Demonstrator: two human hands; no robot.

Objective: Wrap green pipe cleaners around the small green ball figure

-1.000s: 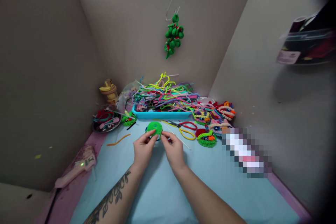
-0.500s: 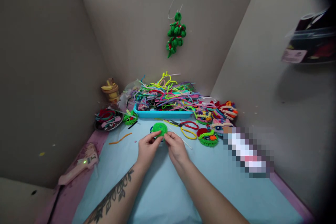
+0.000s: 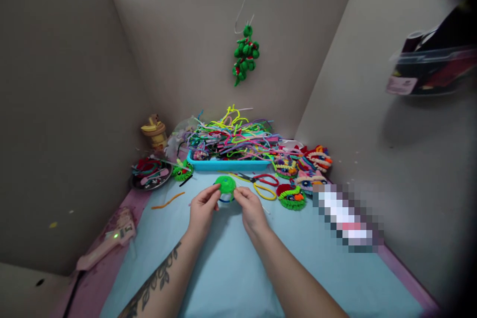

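A small round green fuzzy disc point(image 3: 225, 185), wound from pipe cleaner with a bit of blue and white showing at its lower edge, sits just above the light blue table point(image 3: 231, 268) at the middle of the view, held between both hands. The left hand point(image 3: 201, 210) comes up from 7 o'clock on a tattooed forearm, its fingers point(image 3: 215, 198) closed on the disc's left edge. The right hand point(image 3: 252, 210) comes in from 5 o'clock, back of the hand up, fingers pinched on the disc's right edge. At 12 o'clock from the disc stands a blue tray point(image 3: 228, 164) heaped with coloured pipe cleaners. Red-handled scissors point(image 3: 261, 178) and a yellow loop point(image 3: 265, 190) lie just to its 2 o'clock. A pink glue gun point(image 3: 108, 244) lies at 8 o'clock, well apart.
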